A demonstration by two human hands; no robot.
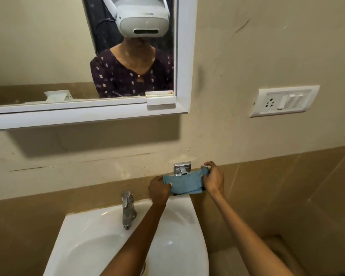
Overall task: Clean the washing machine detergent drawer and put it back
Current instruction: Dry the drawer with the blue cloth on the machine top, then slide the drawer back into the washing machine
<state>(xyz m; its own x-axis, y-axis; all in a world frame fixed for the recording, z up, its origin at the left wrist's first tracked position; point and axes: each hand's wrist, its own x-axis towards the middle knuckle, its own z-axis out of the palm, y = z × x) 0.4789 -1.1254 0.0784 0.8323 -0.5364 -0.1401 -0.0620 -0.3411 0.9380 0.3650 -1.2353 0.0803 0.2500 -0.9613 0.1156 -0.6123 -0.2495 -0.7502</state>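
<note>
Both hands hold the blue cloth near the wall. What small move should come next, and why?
Probably lower the cloth to the left, over the sink and under the tap. The left hand and right hand pinch its two ends above the sink's back corner. No water is running, so wetting the cloth seems the likely step.

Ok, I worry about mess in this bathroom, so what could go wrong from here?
The left hand and right hand hold the blue cloth by its ends over the sink, at its back right corner. If one slips, the cloth may fall beside the sink. The cloth is right in front of the wall tap and could snag on it.
</note>
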